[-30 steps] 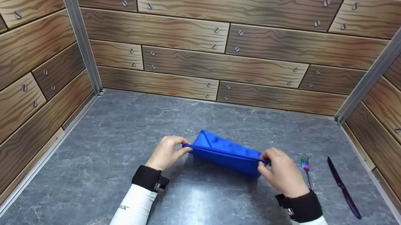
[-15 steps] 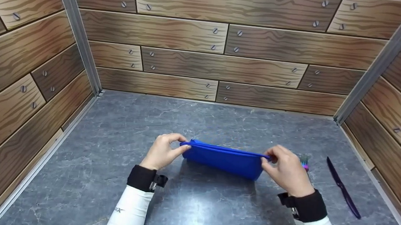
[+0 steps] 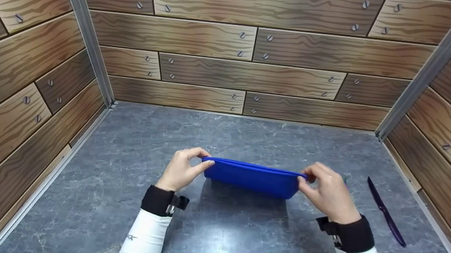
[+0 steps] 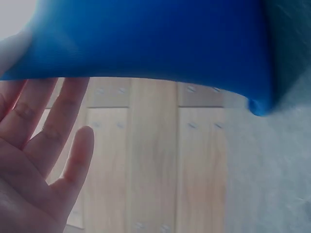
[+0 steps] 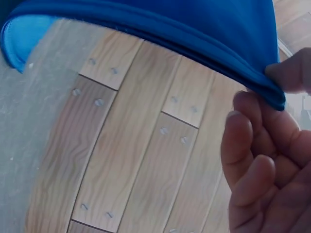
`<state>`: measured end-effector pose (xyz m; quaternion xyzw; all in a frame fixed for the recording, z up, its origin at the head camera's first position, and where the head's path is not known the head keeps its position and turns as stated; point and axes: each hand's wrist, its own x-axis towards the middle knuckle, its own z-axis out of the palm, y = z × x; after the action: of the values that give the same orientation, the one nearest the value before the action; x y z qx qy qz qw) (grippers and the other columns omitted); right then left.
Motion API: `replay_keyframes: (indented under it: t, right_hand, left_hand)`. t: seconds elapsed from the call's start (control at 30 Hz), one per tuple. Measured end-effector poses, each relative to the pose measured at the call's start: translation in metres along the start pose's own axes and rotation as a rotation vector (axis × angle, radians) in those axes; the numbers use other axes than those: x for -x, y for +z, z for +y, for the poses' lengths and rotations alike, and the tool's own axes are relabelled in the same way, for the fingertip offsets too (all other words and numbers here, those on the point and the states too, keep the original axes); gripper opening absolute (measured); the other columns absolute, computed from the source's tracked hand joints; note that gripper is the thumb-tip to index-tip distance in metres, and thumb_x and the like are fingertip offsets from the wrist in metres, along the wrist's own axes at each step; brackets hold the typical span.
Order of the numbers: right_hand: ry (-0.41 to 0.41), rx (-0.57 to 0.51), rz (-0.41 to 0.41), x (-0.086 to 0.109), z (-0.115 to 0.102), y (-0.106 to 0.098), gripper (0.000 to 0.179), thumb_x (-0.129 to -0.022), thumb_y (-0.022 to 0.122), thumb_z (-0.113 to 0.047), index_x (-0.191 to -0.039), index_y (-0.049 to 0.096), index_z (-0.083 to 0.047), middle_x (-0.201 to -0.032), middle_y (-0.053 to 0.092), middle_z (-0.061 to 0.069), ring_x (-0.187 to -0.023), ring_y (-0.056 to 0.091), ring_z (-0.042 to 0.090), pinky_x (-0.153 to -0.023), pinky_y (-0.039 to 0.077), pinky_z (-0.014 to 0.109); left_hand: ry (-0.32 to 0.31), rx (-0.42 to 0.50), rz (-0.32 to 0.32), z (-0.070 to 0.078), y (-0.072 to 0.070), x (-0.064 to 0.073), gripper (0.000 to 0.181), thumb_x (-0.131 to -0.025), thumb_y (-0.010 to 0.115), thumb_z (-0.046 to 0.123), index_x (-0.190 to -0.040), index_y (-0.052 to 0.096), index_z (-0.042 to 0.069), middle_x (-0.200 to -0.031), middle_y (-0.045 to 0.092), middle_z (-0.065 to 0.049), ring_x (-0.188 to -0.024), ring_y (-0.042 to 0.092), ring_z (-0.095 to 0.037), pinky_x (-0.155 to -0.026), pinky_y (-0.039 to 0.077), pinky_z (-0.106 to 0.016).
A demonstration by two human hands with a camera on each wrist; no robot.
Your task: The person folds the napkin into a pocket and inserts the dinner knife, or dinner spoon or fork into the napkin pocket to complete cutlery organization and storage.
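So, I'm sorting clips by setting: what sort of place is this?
Likely a purpose-built work booth, judging by the wood-print panels, metal corner strips and grey marbled work surface.

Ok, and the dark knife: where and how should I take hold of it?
Probably grip the knife by its handle, the near end, coming from above with the right hand and pinching across its narrow width. It lies flat on the table, its pointed tip facing away. That hand currently pinches the blue fabric item.
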<state>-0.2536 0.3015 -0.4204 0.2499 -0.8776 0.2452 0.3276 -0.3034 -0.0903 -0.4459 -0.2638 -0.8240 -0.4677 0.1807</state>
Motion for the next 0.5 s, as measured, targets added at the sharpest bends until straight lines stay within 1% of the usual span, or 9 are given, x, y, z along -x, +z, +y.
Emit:
replay_keyframes:
  t: [0.1, 0.17, 0.23, 0.27, 0.33, 0.37, 0.4, 0.47, 0.5]
  right_hand:
    - [-0.036, -0.049, 0.087, -0.001, -0.002, -0.005, 0.022, -0.085, 0.081, 0.014, -0.091, 0.075, -0.006, -0.085, 0.069, 0.002, -0.080, 0.060, 0.009, -0.067, 0.050, 0.018]
    - [-0.047, -0.090, 0.138, -0.002, -0.007, -0.009, 0.021, -0.084, 0.078, 0.014, -0.091, 0.074, -0.005, -0.084, 0.068, 0.005, -0.082, 0.058, 0.004, -0.066, 0.045, 0.014]
    - [-0.051, -0.141, 0.182, -0.002, -0.013, -0.014, 0.020, -0.084, 0.075, 0.015, -0.092, 0.074, -0.003, -0.084, 0.068, 0.008, -0.084, 0.057, -0.001, -0.067, 0.045, 0.013]
    - [-0.050, -0.174, 0.200, -0.002, -0.017, -0.017, 0.020, -0.084, 0.074, 0.016, -0.092, 0.074, -0.002, -0.084, 0.068, 0.007, -0.085, 0.057, -0.002, -0.067, 0.045, 0.012]
    - [-0.030, -0.250, 0.221, 0.001, -0.025, -0.024, 0.020, -0.086, 0.072, 0.019, -0.093, 0.073, 0.000, -0.086, 0.069, 0.000, -0.085, 0.058, -0.005, -0.067, 0.047, 0.012]
    - [-0.007, -0.300, 0.221, 0.002, -0.030, -0.028, 0.020, -0.088, 0.070, 0.020, -0.093, 0.073, 0.002, -0.088, 0.070, -0.005, -0.083, 0.058, -0.007, -0.065, 0.047, 0.012]
    - [0.022, -0.371, 0.212, 0.004, -0.033, -0.031, 0.019, -0.090, 0.068, 0.022, -0.094, 0.072, 0.005, -0.089, 0.070, -0.009, -0.081, 0.059, -0.007, -0.064, 0.048, 0.013]
    - [0.098, -0.523, 0.171, 0.006, -0.038, -0.036, 0.018, -0.095, 0.063, 0.024, -0.095, 0.069, 0.008, -0.089, 0.069, -0.016, -0.075, 0.059, -0.006, -0.060, 0.047, 0.016]
    - [0.156, -0.579, 0.143, 0.007, -0.038, -0.037, 0.016, -0.098, 0.061, 0.024, -0.096, 0.068, 0.010, -0.087, 0.068, -0.018, -0.071, 0.057, -0.005, -0.058, 0.045, 0.018]
  left_hand:
    - [0.059, 0.019, 0.040, 0.013, -0.007, 0.000, 0.005, -0.105, 0.086, 0.007, -0.105, 0.083, 0.002, -0.099, 0.087, -0.014, -0.095, 0.079, -0.032, -0.092, 0.059, -0.036]
    - [0.109, 0.030, 0.070, 0.023, -0.012, 0.002, 0.003, -0.104, 0.086, 0.004, -0.104, 0.083, 0.002, -0.098, 0.086, -0.013, -0.092, 0.077, -0.028, -0.090, 0.058, -0.034]
    - [0.155, 0.062, 0.089, 0.034, -0.017, 0.004, 0.003, -0.104, 0.084, 0.001, -0.103, 0.081, 0.002, -0.096, 0.085, -0.013, -0.091, 0.075, -0.021, -0.089, 0.058, -0.031]
    - [0.178, 0.087, 0.095, 0.040, -0.020, 0.006, 0.004, -0.104, 0.083, -0.001, -0.102, 0.080, 0.002, -0.095, 0.084, -0.013, -0.091, 0.075, -0.017, -0.089, 0.060, -0.030]
    - [0.207, 0.144, 0.099, 0.053, -0.026, 0.010, 0.005, -0.104, 0.079, -0.004, -0.102, 0.078, 0.000, -0.093, 0.080, -0.014, -0.089, 0.071, -0.011, -0.087, 0.060, -0.028]
    - [0.209, 0.180, 0.095, 0.060, -0.029, 0.013, 0.006, -0.105, 0.077, -0.005, -0.102, 0.077, 0.000, -0.090, 0.077, -0.014, -0.086, 0.067, -0.007, -0.084, 0.058, -0.027]
    - [0.201, 0.217, 0.084, 0.066, -0.031, 0.015, 0.006, -0.106, 0.075, -0.005, -0.102, 0.075, -0.001, -0.088, 0.073, -0.013, -0.084, 0.063, -0.005, -0.082, 0.056, -0.026]
    - [0.138, 0.272, 0.047, 0.076, -0.036, 0.018, 0.005, -0.107, 0.073, -0.003, -0.102, 0.073, -0.002, -0.081, 0.065, -0.007, -0.079, 0.057, -0.002, -0.076, 0.051, -0.024]
    - [0.087, 0.290, 0.021, 0.078, -0.038, 0.018, 0.006, -0.108, 0.073, -0.001, -0.103, 0.072, -0.003, -0.080, 0.060, -0.004, -0.076, 0.053, -0.002, -0.074, 0.047, -0.023]
